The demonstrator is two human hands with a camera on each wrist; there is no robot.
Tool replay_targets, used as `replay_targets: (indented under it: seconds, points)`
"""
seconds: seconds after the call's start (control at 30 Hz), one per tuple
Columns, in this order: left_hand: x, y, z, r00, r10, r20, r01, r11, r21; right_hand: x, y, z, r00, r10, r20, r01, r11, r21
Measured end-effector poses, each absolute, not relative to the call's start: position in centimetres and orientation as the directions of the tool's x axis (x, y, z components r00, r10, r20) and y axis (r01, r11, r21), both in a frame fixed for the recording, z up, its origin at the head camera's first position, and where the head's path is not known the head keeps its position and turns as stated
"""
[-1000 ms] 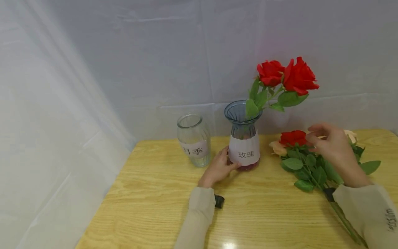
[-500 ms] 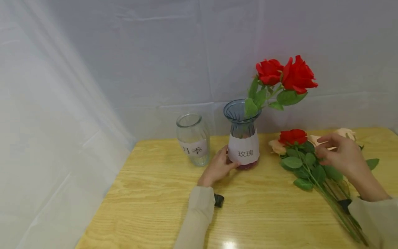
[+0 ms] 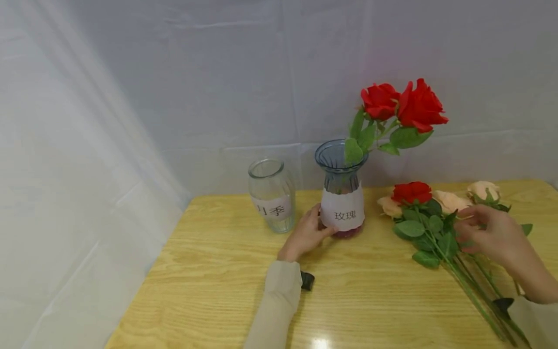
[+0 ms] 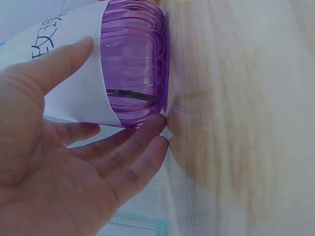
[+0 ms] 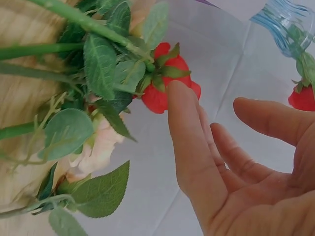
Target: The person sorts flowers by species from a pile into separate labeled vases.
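A blue-to-purple glass vase [image 3: 342, 211] with a white paper label stands upright on the table, two red roses [image 3: 403, 104] leaning right out of its mouth. My left hand [image 3: 307, 235] holds it low down, thumb on the label and fingers round the far side; a dark stem end shows through the purple base [image 4: 130, 93]. My right hand [image 3: 497, 232], fingers loosely bent and holding nothing, is over the lying flowers at the right. Among these are a red rose [image 3: 411, 193] and several peach-coloured ones [image 3: 451, 201], with green leaves and long stems pointing toward me.
Left of the blue vase is a clear glass vase [image 3: 272, 196] with a paper label and no flowers. The wooden table [image 3: 209, 291] ends at a pale cloth backdrop [image 3: 218, 97] behind and to the left. A black band [image 3: 307, 281] shows by the left wrist.
My right hand has moved from beside the lying red rose toward the right and nearer to me, uncovering peach flowers. The left hand has stayed on the vase.
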State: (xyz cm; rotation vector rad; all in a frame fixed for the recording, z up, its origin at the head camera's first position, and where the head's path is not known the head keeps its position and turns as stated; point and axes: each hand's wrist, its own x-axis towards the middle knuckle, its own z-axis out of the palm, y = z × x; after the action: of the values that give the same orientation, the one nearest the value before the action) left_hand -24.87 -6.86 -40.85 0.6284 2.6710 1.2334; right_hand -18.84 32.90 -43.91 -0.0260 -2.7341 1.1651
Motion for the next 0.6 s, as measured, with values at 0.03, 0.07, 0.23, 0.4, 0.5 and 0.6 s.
replay_targets:
  seconds: [0.03, 0.07, 0.23, 0.4, 0.5, 0.6]
  points:
    - [-24.9, -6.8, -40.9, -0.904, 0.424, 0.054, 0.316, 0.579, 0.752, -18.5, 32.7, -43.9, -0.984, 0.089, 0.157, -0.048, 0.709, -0.703]
    - [-24.9, -6.8, -40.9, -0.905, 0.423, 0.053, 0.315, 0.580, 0.751, -18.1, 32.4, -43.2, -0.987, 0.080, 0.138, -0.041, 0.706, -0.707]
    - [-24.9, -6.8, -40.9, -0.906, 0.421, 0.051, 0.309, 0.573, 0.759, -15.3, 29.8, -38.7, -0.999, 0.030, 0.045, -0.011, 0.713, -0.702]
    - [-25.0, -6.9, -41.0, -0.906, 0.422, 0.042, 0.303, 0.577, 0.759, -14.1, 28.7, -37.0, -1.000, 0.007, -0.010, 0.012, 0.715, -0.699]
    - [-25.0, -6.9, -41.0, -0.905, 0.423, 0.041, 0.303, 0.573, 0.761, -14.0, 28.8, -37.3, -1.000, 0.002, -0.026, 0.020, 0.716, -0.698]
    - [-25.1, -6.9, -41.1, -0.904, 0.425, 0.045, 0.306, 0.571, 0.762, -14.0, 29.2, -37.8, -0.999, -0.011, -0.046, 0.023, 0.724, -0.689]
